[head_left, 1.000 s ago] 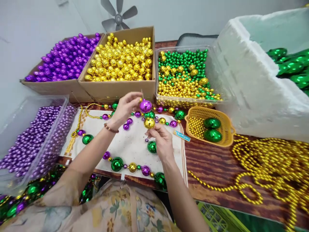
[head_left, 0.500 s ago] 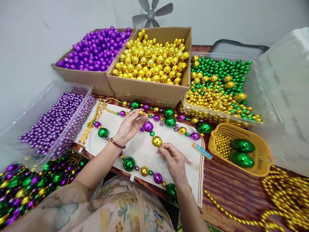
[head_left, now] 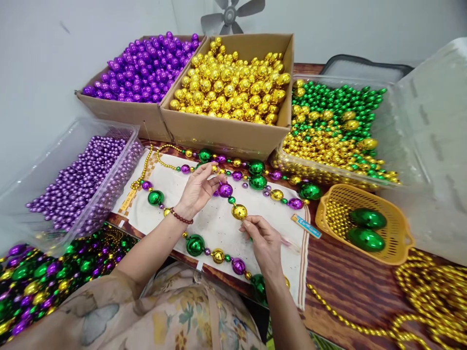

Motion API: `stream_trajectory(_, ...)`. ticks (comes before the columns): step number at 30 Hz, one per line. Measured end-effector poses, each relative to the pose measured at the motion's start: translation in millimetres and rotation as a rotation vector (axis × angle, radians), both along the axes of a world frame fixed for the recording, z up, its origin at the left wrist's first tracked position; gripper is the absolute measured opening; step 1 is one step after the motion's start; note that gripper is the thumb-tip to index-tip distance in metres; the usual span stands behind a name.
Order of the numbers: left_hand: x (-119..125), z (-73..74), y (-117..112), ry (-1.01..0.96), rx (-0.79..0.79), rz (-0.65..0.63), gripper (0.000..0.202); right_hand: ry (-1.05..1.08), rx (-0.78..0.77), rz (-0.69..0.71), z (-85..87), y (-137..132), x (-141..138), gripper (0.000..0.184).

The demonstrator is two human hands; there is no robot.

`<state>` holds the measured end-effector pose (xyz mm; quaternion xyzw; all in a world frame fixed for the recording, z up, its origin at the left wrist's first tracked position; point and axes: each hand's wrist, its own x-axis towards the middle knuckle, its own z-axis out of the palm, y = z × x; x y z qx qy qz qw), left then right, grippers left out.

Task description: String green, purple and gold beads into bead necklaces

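At frame centre, the left hand [head_left: 199,189] pinched a purple bead [head_left: 225,189] and the right hand [head_left: 263,239] gripped the strand below a gold bead [head_left: 239,212], the necklace [head_left: 195,245] largely strung.

Purple balls [head_left: 144,68] in one brown box, gold balls [head_left: 229,82] in the next. Green and gold beads [head_left: 328,126] mixed in a clear tub. Yellow basket [head_left: 401,243]. White cloth [head_left: 215,223]. Floral-print clothing [head_left: 189,316].

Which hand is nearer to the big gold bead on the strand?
Right. The right hand sits just below the gold bead, fingertips almost touching it. The left hand is further up-left, pinching by the purple bead.
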<state>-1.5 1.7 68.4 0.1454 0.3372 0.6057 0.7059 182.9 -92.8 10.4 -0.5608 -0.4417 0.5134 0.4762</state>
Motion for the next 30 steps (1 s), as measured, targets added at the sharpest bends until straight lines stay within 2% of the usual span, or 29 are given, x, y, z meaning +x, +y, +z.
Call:
stream_trajectory(12,1,-8.6,-2,0.091,0.043,0.034,0.019,0.030,-0.042,-0.039,-2.9,2,-3,0.024)
stream_trajectory(16,6,-12.5,-5,0.136,0.081,0.056,0.030,0.017,-0.044,-0.027,-4.6,5,-5,0.025)
stream_trajectory(18,12,-14.2,-9,0.147,0.083,0.043,0.027,-0.010,-0.028,-0.015,-5.7,9,-4,0.025)
stream_trajectory(23,34,-22.0,-16,0.108,0.054,0.061,0.023,-0.205,0.002,0.072,-8.7,18,-1,0.023)
stream_trajectory(28,60,-40.5,-3,0.267,0.084,0.259,0.033,-0.451,-0.062,0.204,-9.3,25,0,0.024)
stream_trajectory(30,68,-49.2,4,0.321,0.099,0.295,0.034,-0.560,-0.071,0.279,-6.0,29,5,0.022)
